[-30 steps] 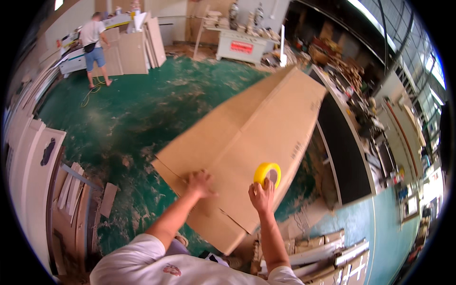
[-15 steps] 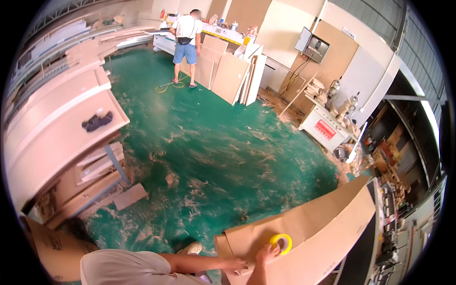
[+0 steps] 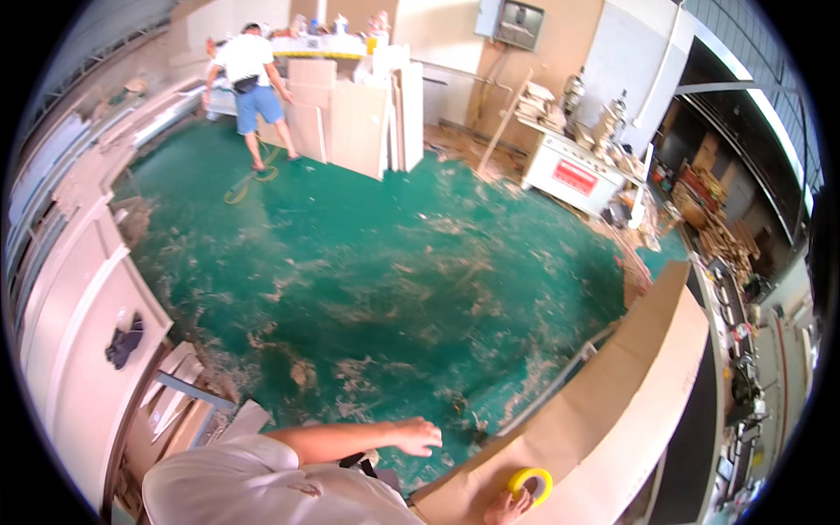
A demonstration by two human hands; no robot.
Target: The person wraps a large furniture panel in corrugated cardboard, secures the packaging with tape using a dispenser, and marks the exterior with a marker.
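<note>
A roll of yellow tape (image 3: 540,475) rests on a long sheet of brown cardboard (image 3: 604,407), which is folded along its length. My right hand (image 3: 509,507) grips the roll's near edge, fingers around its rim. My left hand (image 3: 416,436) hangs in the air over the green floor, left of the cardboard and apart from it. Its fingers are loosely bent and nothing shows in them.
Dusty green floor (image 3: 350,289) stretches ahead. Stacked panels (image 3: 79,289) with a dark glove-like item (image 3: 125,339) line the left. Another person (image 3: 249,74) stands far off near leaning boards (image 3: 359,127). A white machine table (image 3: 573,171) stands at the right.
My left hand has lifted off the cardboard and moved up and left. My right hand stays at the tape. The view has turned, and the far person has spread their arms.
</note>
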